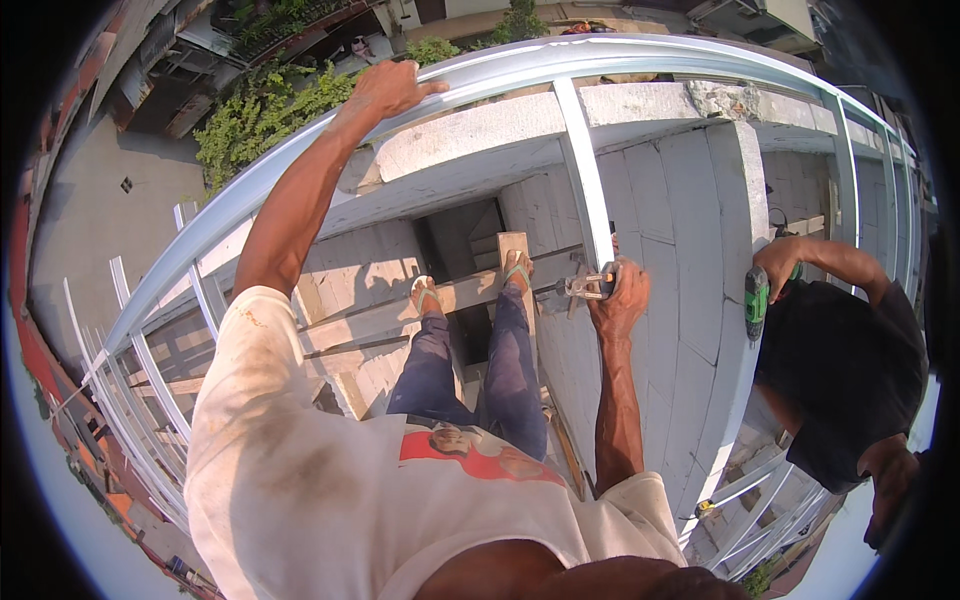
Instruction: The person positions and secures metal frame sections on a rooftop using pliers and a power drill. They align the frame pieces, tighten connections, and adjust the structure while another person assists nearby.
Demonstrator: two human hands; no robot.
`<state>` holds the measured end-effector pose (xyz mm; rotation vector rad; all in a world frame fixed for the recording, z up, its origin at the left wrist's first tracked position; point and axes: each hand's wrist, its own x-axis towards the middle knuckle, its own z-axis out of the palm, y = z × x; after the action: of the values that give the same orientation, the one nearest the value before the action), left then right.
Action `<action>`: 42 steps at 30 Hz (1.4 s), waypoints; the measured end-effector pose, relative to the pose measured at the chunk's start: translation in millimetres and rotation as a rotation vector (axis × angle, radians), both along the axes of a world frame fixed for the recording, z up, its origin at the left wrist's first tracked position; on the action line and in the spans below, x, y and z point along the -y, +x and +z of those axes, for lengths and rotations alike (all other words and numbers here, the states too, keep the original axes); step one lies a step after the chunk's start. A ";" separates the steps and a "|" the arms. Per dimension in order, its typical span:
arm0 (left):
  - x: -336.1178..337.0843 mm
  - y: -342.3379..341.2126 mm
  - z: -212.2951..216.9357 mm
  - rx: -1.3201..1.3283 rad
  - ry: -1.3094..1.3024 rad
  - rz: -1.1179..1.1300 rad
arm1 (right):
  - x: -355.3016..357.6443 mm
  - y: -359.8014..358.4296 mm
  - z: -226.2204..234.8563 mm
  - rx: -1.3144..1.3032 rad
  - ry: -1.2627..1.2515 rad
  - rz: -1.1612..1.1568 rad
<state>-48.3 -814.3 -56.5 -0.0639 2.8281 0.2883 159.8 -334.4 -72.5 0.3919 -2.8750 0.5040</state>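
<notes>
My left hand [392, 88] rests on top of a long pale metal beam [500, 68] that curves across the top of the view, fingers wrapped over it. My right hand [622, 298] grips locking pliers [588, 285] with orange and grey handles, their jaws at the lower end of a white metal crossbar [584, 170] that runs down from the beam. I stand in green sandals on wooden planks [470, 292] laid over a dark opening.
A second person in a black shirt [840, 375] at the right holds a green drill [756, 303]. Grey block walls [690, 200] lie below. White metal frame bars [150, 370] run along the left; street and shrubs [260, 115] are far below.
</notes>
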 end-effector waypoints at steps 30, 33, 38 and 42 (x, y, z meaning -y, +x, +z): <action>-3.9 17.1 37.0 -0.061 -0.132 -0.032 | 2.0 -7.2 4.5 0.060 -0.067 0.014; -6.7 18.1 28.7 -0.069 -0.090 -0.005 | 6.4 -8.1 4.7 0.053 -0.046 0.013; -9.2 18.4 25.6 -0.057 -0.046 0.037 | 7.1 -14.5 7.1 -0.003 -0.152 0.092; -15.0 15.7 26.6 -0.076 -0.013 0.057 | -25.7 -35.6 25.8 0.336 -0.050 0.181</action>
<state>-32.7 -799.3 -29.9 -0.1395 2.9073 0.2910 124.2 -308.7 -46.8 0.6174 -3.1546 0.7345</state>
